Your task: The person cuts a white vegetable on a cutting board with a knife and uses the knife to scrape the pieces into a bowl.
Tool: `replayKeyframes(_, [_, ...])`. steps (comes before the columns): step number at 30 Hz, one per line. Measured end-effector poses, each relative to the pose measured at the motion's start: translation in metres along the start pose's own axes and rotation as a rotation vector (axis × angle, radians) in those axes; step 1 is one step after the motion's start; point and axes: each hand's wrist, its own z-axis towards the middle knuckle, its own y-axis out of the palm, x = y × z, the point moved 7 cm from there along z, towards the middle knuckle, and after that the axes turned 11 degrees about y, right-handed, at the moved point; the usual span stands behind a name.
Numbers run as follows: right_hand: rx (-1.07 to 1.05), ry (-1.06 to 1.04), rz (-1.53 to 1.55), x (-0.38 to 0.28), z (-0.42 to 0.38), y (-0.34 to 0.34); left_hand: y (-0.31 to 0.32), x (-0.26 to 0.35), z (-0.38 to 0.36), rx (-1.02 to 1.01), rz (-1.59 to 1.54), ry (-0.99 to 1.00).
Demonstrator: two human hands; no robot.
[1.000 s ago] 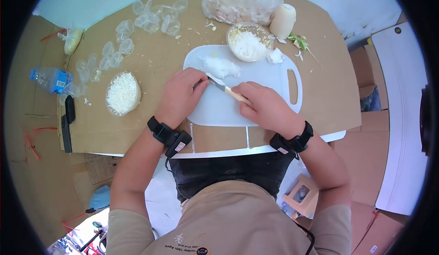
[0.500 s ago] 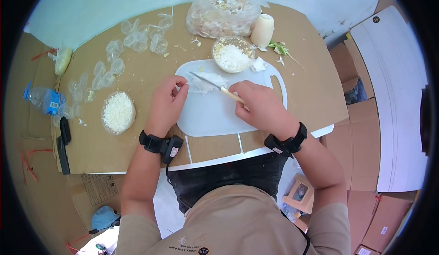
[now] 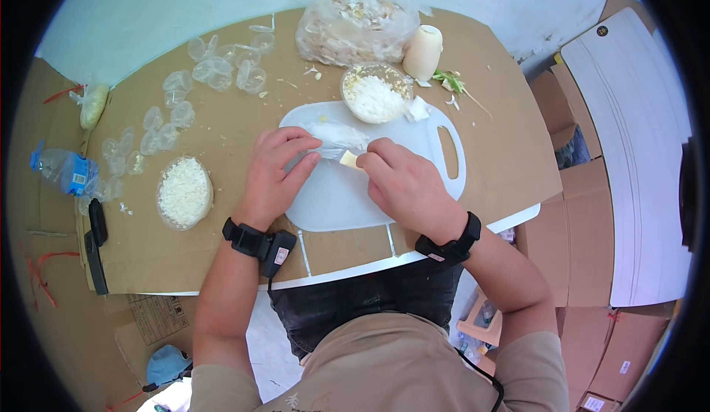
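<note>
My right hand (image 3: 410, 183) grips a knife (image 3: 349, 160) by its pale handle, over the white cutting board (image 3: 347, 208). The blade points left, toward my left hand (image 3: 279, 169). That hand is at the board's left edge, fingers stretched and thumb apart, fingertips right by the blade's tip. Just beyond the blade lies a small heap of finely cut white pieces (image 3: 342, 134). At the board's far edge stands a clear bowl (image 3: 376, 94) of chopped white bits, with a white chunk (image 3: 418, 109) beside it.
A tub of white bits (image 3: 185, 192) stands at left, near clear plastic cups (image 3: 213, 73). At the back are a bag of scraps (image 3: 355, 31), a peeled white radish (image 3: 424, 53) and green trimmings (image 3: 448, 80). A phone-like black object (image 3: 96, 249) and a plastic bottle (image 3: 66, 171) are far left.
The knife has turned lower and flatter, its handle shifting left with my right hand. My left hand's fingers have uncurled and reached right toward the blade. The view has shifted slightly.
</note>
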Motion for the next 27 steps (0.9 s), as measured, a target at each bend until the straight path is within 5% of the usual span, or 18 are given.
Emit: replayKeyframes(27, [-0.063, 0.024, 0.067, 0.015, -0.018, 0.010, 0.015, 0.002, 0.003, -0.148, 0.128, 0.068])
